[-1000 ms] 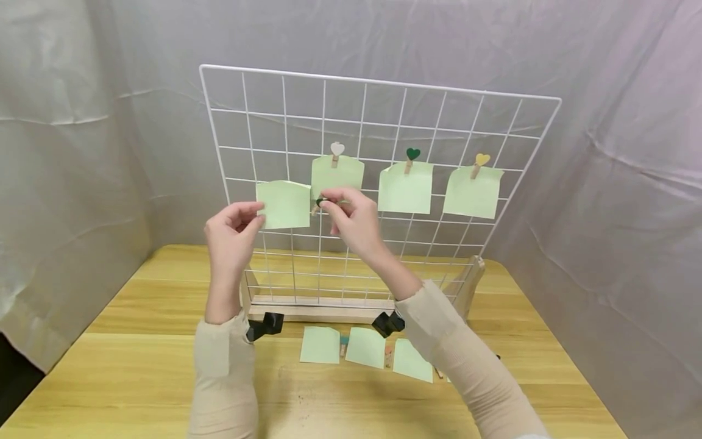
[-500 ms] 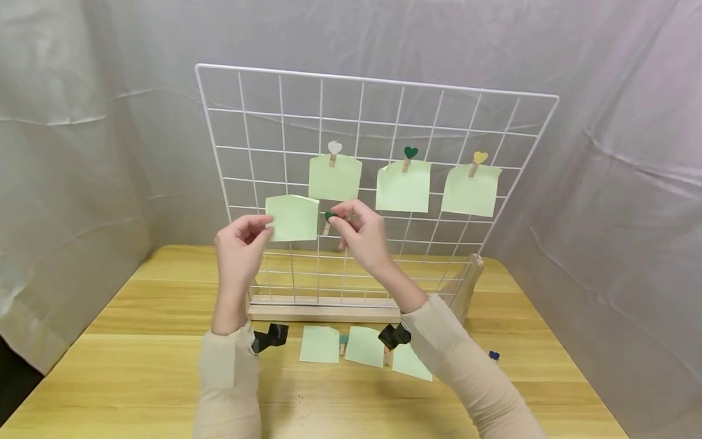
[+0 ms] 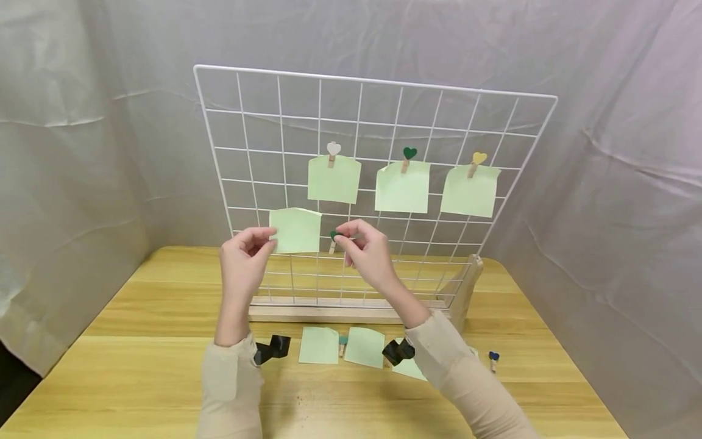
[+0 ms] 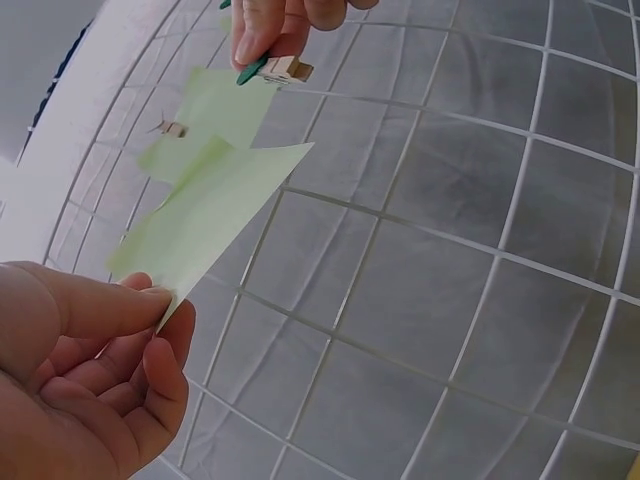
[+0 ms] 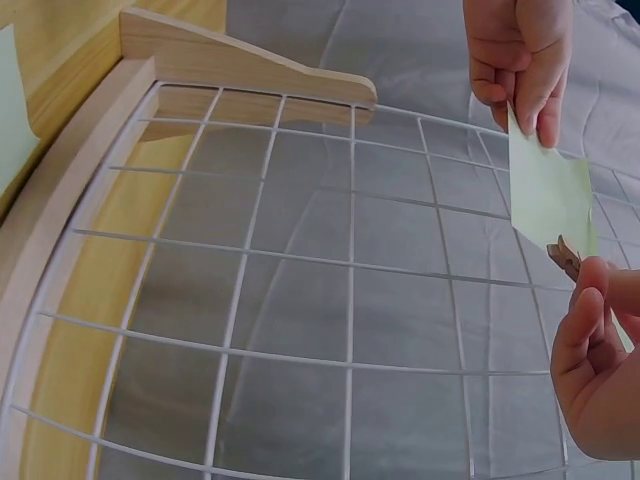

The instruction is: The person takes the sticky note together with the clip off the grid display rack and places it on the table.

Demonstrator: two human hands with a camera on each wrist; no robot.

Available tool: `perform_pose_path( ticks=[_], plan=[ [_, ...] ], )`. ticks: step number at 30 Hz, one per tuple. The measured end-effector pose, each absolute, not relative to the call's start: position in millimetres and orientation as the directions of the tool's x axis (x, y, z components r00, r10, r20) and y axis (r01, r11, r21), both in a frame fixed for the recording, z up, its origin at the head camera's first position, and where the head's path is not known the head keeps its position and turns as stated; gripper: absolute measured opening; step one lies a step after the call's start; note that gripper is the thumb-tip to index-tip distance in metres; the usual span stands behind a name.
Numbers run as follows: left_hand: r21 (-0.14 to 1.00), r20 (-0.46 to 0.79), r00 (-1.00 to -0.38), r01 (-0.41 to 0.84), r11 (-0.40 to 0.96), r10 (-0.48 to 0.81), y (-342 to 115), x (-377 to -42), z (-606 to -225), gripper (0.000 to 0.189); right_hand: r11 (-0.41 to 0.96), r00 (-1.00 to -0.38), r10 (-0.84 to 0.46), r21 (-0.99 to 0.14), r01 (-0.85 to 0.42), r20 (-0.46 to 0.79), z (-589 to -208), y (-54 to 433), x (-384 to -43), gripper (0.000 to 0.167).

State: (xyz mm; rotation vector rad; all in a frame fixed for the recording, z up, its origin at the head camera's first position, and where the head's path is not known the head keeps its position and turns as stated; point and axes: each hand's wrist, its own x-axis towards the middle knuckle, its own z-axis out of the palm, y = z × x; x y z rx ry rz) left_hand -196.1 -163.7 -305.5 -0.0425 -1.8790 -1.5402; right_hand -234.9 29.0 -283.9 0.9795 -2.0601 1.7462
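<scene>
My left hand (image 3: 244, 262) pinches the left edge of a pale green paper note (image 3: 296, 230) between thumb and fingers, in front of the white wire grid (image 3: 378, 79). In the left wrist view the note (image 4: 215, 205) tilts away from the fingertips. A small wooden clothespin with a dark green heart (image 3: 333, 244) is pinched in my right hand (image 3: 368, 251), just right of the note and apart from it. Above, three notes hang on the grid: one under a white-heart clothespin (image 3: 333, 152), one under a green-heart clothespin (image 3: 407, 157), one under a yellow-heart clothespin (image 3: 476, 162).
On the wooden table (image 3: 137, 353) lie several more notes, among them a left note (image 3: 319, 346) and a middle note (image 3: 364, 349), with a teal clothespin (image 3: 342, 346) between them. A blue-heart clothespin (image 3: 493, 360) lies at the right. The grid stands in a wooden base (image 3: 329, 314).
Both hands have moved down and slightly right across the grid, carrying the note and the clothespin below the hanging row. The blue-heart clothespin has come into fuller view beside the right sleeve.
</scene>
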Motion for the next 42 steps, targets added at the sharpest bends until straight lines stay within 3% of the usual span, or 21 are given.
perform_pose_path(
  ticks=[9,15,42],
  plan=[
    [0.848,0.527,-0.757,0.441,0.294,-0.385,-161.4,-193.7,-314.6,0.011,0.066,-0.750,-0.313,-0.775,-0.629,0.582,-310.9,31.3,-247.5,0.010],
    [0.846,0.531,-0.757,0.447,0.289,-0.382,-161.2,-193.7,-321.4,0.011,0.072,-0.768,-0.323,-0.795,-0.602,0.553,-306.1,31.6,-233.6,0.010],
    [0.916,0.392,-0.821,0.306,0.260,-0.415,-165.5,-189.2,-353.3,0.012,0.099,-0.809,-0.367,-0.846,-0.525,0.459,-329.8,27.2,-224.4,0.011]
  ],
)
